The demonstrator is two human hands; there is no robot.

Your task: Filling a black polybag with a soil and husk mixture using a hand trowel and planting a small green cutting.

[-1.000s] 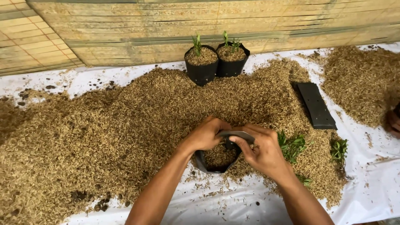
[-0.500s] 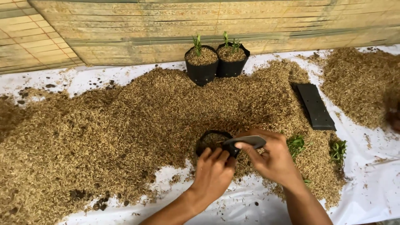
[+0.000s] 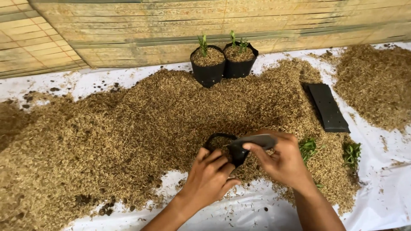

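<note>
Since the earlier frames my left hand (image 3: pixel 212 177) has come off the bag's far rim and dropped to its near side; my right hand (image 3: pixel 280 160) sits about where it was, and the bag itself has barely shifted.

Largest first: white sheet (image 3: pixel 239 214) covers the counter, and a broad heap of rice husk (image 3: pixel 128 128) spreads across it, so filling material lies within easy reach on all sides. A second husk pile (image 3: pixel 372 85) lies at far right. Two filled black pots with seedlings (image 3: pixel 222 60) stand upright at the back, touching each other, out of the working area. A flat stack of folded black bags (image 3: pixel 327 107) lies on the heap's right edge. Loose green seedlings (image 3: pixel 329 149) lie just beside my right hand.

The small black grow bag (image 3: pixel 224 147) sits in the husk at the heap's near edge, part-filled, mouth up.

Grip: left fingers curl closed on the bag's near rim, steadying it. Right thumb and fingers pinch the bag's upper lip, pulled out flat, which I judge keeps the mouth open.
</note>
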